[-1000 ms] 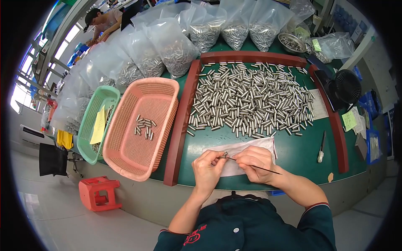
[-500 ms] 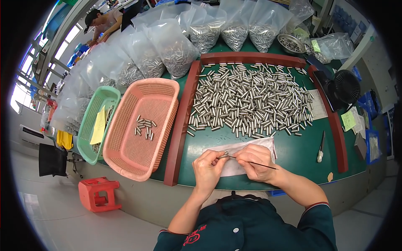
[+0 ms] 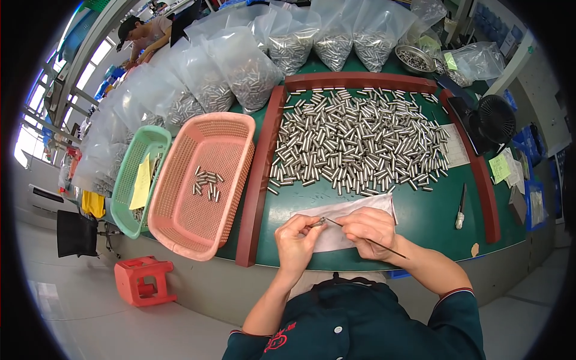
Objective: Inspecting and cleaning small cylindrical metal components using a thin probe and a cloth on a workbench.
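1. Above the pale pinkish-white cloth [image 3: 333,239], the person's left grip [image 3: 296,239] pinches a small silver metal cylinder [image 3: 321,222].
2. The right grip [image 3: 368,231], fingers closed, has hold of a thin dark rod [image 3: 390,249] over the cloth; I can't tell whether its tip touches the cylinder.
3. Beyond the cloth, loose steel-coloured cylinders [image 3: 360,141] lie heaped on the green counter [image 3: 429,216].
4. Left of the cloth sits a rectangular pink plastic basket [image 3: 210,150].

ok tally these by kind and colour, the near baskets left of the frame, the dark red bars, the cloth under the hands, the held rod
Pink basket: 1
Green basket: 1
Dark red bars: 3
Pale cloth: 1
Thin dark rod in the right hand: 1
Total: 7
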Demonstrator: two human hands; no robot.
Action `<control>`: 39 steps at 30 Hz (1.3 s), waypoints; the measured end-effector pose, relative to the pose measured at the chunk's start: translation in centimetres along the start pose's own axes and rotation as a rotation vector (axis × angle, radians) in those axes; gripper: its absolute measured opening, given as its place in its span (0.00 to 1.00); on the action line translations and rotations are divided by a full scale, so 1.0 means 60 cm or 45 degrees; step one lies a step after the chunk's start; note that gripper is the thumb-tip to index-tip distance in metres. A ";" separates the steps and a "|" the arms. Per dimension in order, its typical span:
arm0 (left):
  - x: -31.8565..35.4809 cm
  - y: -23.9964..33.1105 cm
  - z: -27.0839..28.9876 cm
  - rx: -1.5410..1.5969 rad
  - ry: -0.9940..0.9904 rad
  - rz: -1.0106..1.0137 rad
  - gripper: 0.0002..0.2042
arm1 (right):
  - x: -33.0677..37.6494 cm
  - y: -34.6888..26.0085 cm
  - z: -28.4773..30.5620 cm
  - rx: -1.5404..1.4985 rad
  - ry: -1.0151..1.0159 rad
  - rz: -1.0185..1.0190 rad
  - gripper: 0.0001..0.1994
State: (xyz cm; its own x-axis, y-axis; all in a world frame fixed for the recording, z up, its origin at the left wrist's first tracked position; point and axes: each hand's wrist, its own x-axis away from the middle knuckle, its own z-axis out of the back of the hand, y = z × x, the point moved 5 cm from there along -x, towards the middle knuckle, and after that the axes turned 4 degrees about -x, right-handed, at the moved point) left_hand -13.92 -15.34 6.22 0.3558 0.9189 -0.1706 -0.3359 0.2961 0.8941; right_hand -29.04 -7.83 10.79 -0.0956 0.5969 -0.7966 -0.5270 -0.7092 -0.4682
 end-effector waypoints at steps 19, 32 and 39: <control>0.000 0.003 0.002 -0.042 -0.009 0.009 0.07 | -0.002 -0.005 -0.012 0.074 -0.078 0.048 0.07; 0.004 -0.015 0.008 0.283 -0.100 0.066 0.08 | -0.001 0.012 0.009 -0.168 0.188 -0.206 0.02; 0.004 -0.020 0.007 0.327 -0.096 0.061 0.09 | -0.002 0.012 0.002 -0.199 0.116 -0.249 0.02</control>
State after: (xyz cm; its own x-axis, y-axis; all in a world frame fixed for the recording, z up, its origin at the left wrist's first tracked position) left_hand -13.06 -15.56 5.29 0.4118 0.9054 -0.1031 -0.1250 0.1682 0.9778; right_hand -29.49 -8.36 10.61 0.0754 0.6971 -0.7130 -0.3902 -0.6373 -0.6645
